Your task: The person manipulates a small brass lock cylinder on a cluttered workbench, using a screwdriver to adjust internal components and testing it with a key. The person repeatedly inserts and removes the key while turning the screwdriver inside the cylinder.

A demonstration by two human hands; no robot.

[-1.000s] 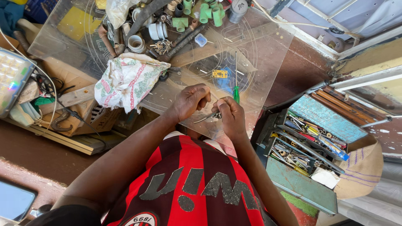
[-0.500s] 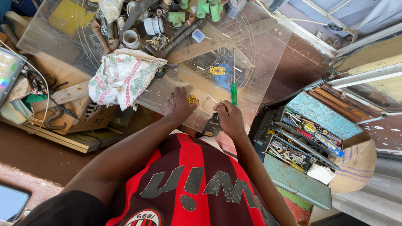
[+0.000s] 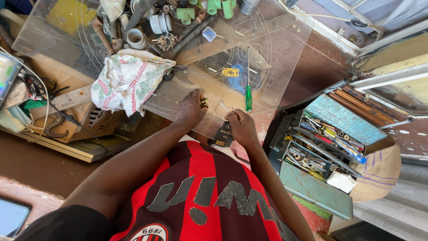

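screwdriver (image 3: 248, 96): 1 | cloth (image 3: 129, 80): 1 | toolbox (image 3: 321, 151): 1 | hands: 2

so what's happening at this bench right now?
A person in a red and black striped shirt works over a clear acrylic sheet that serves as the bench top. The left hand pinches a small brass part; the right hand holds a dark padlock-like piece. A green-handled screwdriver lies on the sheet just beyond the right hand, a patterned rag to the left, an open toolbox to the right.
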